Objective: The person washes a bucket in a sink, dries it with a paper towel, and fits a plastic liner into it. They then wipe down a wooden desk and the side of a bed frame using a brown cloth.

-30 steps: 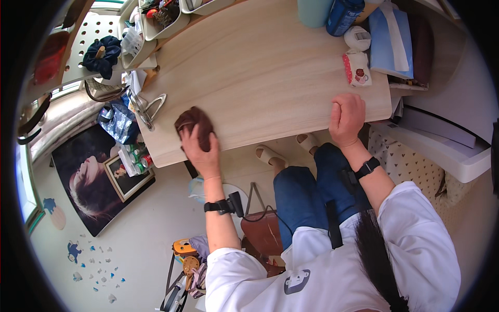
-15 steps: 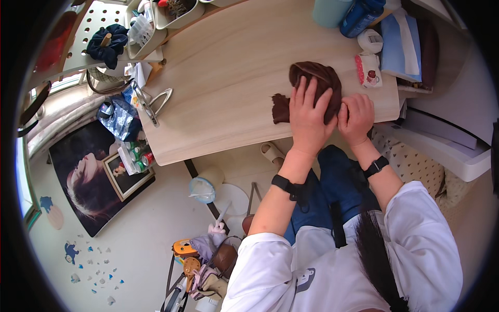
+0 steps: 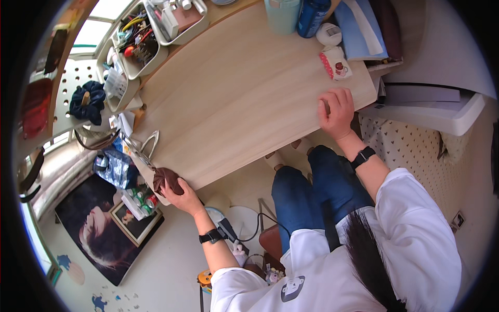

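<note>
A crumpled dark brown cloth (image 3: 162,177) lies at the near left corner of the desk (image 3: 234,93). My left hand (image 3: 179,195) is on it, fingers bent over the cloth and pressing it against the desktop. Just beyond stands a silver metal loop-shaped stand (image 3: 150,145). My right hand (image 3: 338,112) rests on the near right edge of the desk, its fingers curled in. I see nothing held in it. Nearest to it is a small white and red packet (image 3: 336,63).
At the back right stand a pale green cup (image 3: 282,15), a blue bottle (image 3: 313,16), a round white container (image 3: 329,34) and a blue tissue pack (image 3: 358,28). White bins (image 3: 138,52) of small items line the back left. A white drawer (image 3: 442,117) juts out at the right.
My left hand and the brown cloth have gone from the desk's right side to its near left corner. My right hand stays by the right edge. The view has shifted.
</note>
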`<state>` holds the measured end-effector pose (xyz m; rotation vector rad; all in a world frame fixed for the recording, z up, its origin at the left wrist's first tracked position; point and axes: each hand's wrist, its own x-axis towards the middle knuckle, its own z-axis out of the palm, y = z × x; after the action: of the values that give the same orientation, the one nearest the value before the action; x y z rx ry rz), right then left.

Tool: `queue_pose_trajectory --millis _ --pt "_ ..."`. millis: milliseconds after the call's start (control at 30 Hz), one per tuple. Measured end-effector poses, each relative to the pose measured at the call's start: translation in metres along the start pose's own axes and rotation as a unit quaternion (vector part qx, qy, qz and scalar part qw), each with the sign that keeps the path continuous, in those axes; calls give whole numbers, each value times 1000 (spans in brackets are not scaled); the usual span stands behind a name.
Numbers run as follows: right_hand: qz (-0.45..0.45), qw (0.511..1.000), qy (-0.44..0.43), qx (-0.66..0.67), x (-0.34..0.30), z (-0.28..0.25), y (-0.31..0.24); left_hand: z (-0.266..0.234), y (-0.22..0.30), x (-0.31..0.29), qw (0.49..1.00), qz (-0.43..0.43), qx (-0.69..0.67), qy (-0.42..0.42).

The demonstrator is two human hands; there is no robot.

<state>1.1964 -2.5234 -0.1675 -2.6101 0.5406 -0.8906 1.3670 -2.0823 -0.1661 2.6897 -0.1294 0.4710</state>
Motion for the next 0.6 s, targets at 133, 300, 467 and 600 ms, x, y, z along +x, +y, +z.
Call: queue_pose_trajectory --millis 133,300,467,600 --pt "100 990 102 4 3 -3 -3 14 79 -26 987 120 -71 -77" --pt "219 966 136 -20 19 -3 -2 27 190 -62 930 245 -164 -219" --pt "182 980 79 -15 20 8 3 47 239 -60 897 300 -194 -259" --pt "120 992 37 17 34 18 1 50 243 -63 894 320 -180 -257"
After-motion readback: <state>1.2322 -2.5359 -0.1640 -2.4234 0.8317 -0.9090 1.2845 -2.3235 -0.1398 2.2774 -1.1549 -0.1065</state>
